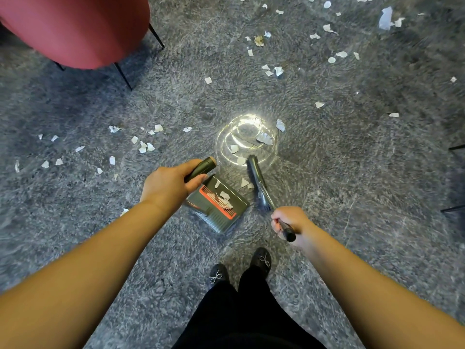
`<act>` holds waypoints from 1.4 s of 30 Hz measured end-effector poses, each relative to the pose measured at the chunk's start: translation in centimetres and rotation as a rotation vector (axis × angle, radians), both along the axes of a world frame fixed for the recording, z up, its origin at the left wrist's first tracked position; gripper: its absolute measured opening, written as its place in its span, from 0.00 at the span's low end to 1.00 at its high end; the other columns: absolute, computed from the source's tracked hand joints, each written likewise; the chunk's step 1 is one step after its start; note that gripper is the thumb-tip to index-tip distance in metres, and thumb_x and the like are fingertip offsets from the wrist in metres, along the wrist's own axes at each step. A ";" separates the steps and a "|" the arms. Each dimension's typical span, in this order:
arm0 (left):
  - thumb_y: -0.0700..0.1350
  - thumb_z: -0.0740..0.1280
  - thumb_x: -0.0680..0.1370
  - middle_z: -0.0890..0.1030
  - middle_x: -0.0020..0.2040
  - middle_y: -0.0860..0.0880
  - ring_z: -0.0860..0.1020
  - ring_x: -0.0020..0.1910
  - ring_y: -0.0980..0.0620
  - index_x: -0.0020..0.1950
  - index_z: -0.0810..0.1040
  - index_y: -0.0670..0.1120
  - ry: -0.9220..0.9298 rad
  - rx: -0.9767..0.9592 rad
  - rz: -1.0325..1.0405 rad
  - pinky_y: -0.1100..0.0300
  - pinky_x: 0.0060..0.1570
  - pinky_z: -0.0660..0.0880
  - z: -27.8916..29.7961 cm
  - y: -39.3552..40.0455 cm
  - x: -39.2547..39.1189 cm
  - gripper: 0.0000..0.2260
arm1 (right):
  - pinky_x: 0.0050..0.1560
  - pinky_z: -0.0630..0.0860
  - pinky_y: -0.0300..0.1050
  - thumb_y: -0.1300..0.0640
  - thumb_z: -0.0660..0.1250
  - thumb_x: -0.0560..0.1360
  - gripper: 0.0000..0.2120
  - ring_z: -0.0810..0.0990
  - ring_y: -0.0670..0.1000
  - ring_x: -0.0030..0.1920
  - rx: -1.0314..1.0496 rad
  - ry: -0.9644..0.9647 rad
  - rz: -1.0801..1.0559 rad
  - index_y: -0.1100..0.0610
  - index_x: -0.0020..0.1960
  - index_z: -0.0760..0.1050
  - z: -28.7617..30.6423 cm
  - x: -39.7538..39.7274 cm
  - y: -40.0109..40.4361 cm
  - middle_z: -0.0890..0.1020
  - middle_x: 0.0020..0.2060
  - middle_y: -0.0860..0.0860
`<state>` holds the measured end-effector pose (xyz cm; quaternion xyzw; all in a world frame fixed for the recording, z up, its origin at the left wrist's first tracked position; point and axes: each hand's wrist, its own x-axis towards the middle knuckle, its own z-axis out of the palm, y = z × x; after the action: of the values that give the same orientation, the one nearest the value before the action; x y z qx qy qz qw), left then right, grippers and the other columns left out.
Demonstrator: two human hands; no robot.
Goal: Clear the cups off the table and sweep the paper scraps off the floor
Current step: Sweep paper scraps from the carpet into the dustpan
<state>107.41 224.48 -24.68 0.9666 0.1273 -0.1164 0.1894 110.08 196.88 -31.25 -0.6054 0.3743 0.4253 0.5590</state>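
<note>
Two grips | our left hand [171, 182] wraps dustpan handle [202, 168] | our right hand [289, 220] clenches broom [256, 182] | scraps [224, 195] in pan below left grip

Torn white paper scraps [264, 138] litter a polished, glossy grey stone floor [352, 172]; a matt dark plastic dustpan [219, 202] stands beside a red cloth-covered chair [75, 28].

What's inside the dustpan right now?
A few white paper scraps lie in the dustpan, near its red comb strip. The left hand covers its rear corner, so anything there is hidden.
</note>
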 end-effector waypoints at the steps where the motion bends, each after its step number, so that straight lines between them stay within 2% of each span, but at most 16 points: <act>1: 0.63 0.60 0.77 0.79 0.34 0.52 0.77 0.34 0.49 0.64 0.72 0.66 -0.002 -0.001 0.000 0.56 0.34 0.76 0.0 0.1 0.0 0.16 | 0.18 0.61 0.33 0.71 0.56 0.76 0.11 0.67 0.47 0.17 0.004 0.001 0.008 0.63 0.35 0.67 0.2 0.2 0.1 0.69 0.29 0.57; 6: 0.64 0.60 0.77 0.81 0.37 0.51 0.78 0.36 0.48 0.65 0.72 0.67 0.014 0.004 0.011 0.56 0.35 0.76 0.1 0.4 0.2 0.17 | 0.17 0.60 0.34 0.70 0.56 0.76 0.10 0.67 0.47 0.18 -0.011 -0.044 0.058 0.62 0.37 0.67 0.8 1.3 0.2 0.70 0.28 0.57; 10: 0.63 0.61 0.77 0.76 0.33 0.54 0.76 0.34 0.50 0.66 0.71 0.67 0.017 0.017 0.012 0.59 0.32 0.71 0.2 0.2 0.1 0.17 | 0.18 0.63 0.34 0.71 0.58 0.76 0.06 0.69 0.49 0.20 -0.112 -0.093 0.250 0.62 0.46 0.68 0.3 4.3 -0.2 0.71 0.30 0.58; 12: 0.63 0.61 0.77 0.79 0.36 0.52 0.78 0.37 0.49 0.66 0.71 0.67 0.025 0.007 0.022 0.58 0.36 0.74 0.1 0.1 0.1 0.18 | 0.18 0.64 0.34 0.71 0.58 0.76 0.04 0.70 0.50 0.23 -0.152 -0.104 0.363 0.65 0.47 0.69 0.0 6.0 0.0 0.71 0.30 0.58; 15: 0.63 0.61 0.77 0.78 0.37 0.54 0.79 0.38 0.49 0.66 0.71 0.67 0.019 0.001 0.024 0.57 0.37 0.75 0.1 0.1 0.2 0.17 | 0.19 0.65 0.36 0.71 0.58 0.76 0.12 0.69 0.52 0.26 -0.150 -0.126 0.460 0.62 0.57 0.72 -0.6 7.6 1.0 0.71 0.30 0.58; 16: 0.62 0.61 0.77 0.77 0.36 0.54 0.78 0.38 0.49 0.66 0.71 0.68 0.016 0.003 0.021 0.58 0.37 0.75 0.1 0.1 0.2 0.17 | 0.19 0.65 0.37 0.70 0.58 0.76 0.15 0.70 0.52 0.26 -0.155 -0.136 0.496 0.63 0.62 0.69 -0.9 7.9 1.3 0.72 0.31 0.59; 18: 0.62 0.61 0.77 0.76 0.35 0.54 0.77 0.37 0.50 0.66 0.71 0.67 0.014 0.008 0.016 0.57 0.37 0.75 0.1 0.2 0.2 0.17 | 0.23 0.67 0.39 0.70 0.58 0.76 0.18 0.71 0.52 0.27 -0.184 -0.157 0.582 0.67 0.66 0.66 -1.4 8.3 2.4 0.74 0.32 0.60; 20: 0.63 0.61 0.77 0.76 0.35 0.54 0.77 0.37 0.49 0.66 0.70 0.68 0.020 0.015 0.016 0.57 0.37 0.76 0.0 0.4 0.3 0.17 | 0.27 0.68 0.41 0.70 0.59 0.76 0.20 0.72 0.52 0.28 -0.201 -0.175 0.634 0.67 0.68 0.65 -1.9 8.5 3.5 0.75 0.32 0.60; 23: 0.64 0.60 0.77 0.74 0.34 0.54 0.75 0.36 0.50 0.66 0.69 0.69 0.032 0.021 0.018 0.58 0.36 0.74 -0.2 0.6 0.4 0.17 | 0.26 0.68 0.40 0.70 0.58 0.76 0.21 0.70 0.51 0.28 -0.205 -0.199 0.683 0.66 0.69 0.65 -2.5 8.8 4.9 0.74 0.34 0.59; 27: 0.64 0.60 0.77 0.77 0.34 0.53 0.77 0.36 0.49 0.66 0.69 0.69 0.026 0.005 0.028 0.56 0.36 0.77 -0.2 0.9 0.3 0.17 | 0.31 0.68 0.43 0.70 0.57 0.75 0.23 0.72 0.52 0.28 -0.279 -0.189 0.833 0.64 0.71 0.65 -3.3 9.3 4.9 0.76 0.39 0.60; 30: 0.63 0.60 0.77 0.75 0.32 0.54 0.77 0.34 0.50 0.66 0.70 0.69 0.024 -0.013 0.035 0.56 0.36 0.77 0.1 0.9 0.3 0.17 | 0.33 0.69 0.44 0.70 0.57 0.74 0.30 0.72 0.52 0.28 -0.307 -0.165 0.906 0.60 0.75 0.60 -3.0 8.8 3.2 0.79 0.39 0.59; 32: 0.63 0.61 0.77 0.75 0.32 0.55 0.76 0.34 0.51 0.66 0.70 0.69 0.018 -0.023 0.036 0.57 0.36 0.76 0.2 0.7 0.3 0.17 | 0.30 0.71 0.42 0.70 0.58 0.73 0.34 0.74 0.51 0.26 -0.315 -0.146 0.950 0.57 0.77 0.57 -2.4 7.7 1.4 0.79 0.38 0.57; 36: 0.63 0.61 0.77 0.77 0.35 0.53 0.76 0.35 0.50 0.67 0.69 0.69 0.030 -0.016 0.028 0.59 0.35 0.73 0.4 0.4 0.2 0.17 | 0.26 0.71 0.40 0.69 0.61 0.72 0.35 0.76 0.48 0.22 -0.305 -0.086 0.969 0.56 0.77 0.58 -1.2 4.8 -1.4 0.77 0.43 0.55; 42: 0.62 0.61 0.77 0.74 0.33 0.55 0.76 0.35 0.50 0.67 0.70 0.69 0.036 -0.063 0.032 0.57 0.36 0.74 1.0 0.7 -0.8 0.17 | 0.24 0.70 0.40 0.69 0.62 0.74 0.32 0.75 0.49 0.22 -0.227 -0.104 0.813 0.58 0.76 0.60 0.9 1.3 -2.7 0.80 0.36 0.53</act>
<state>106.65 225.19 -23.68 0.9558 0.1423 -0.1347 0.2191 111.40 194.18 -30.34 -0.7822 0.1211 0.5360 0.2937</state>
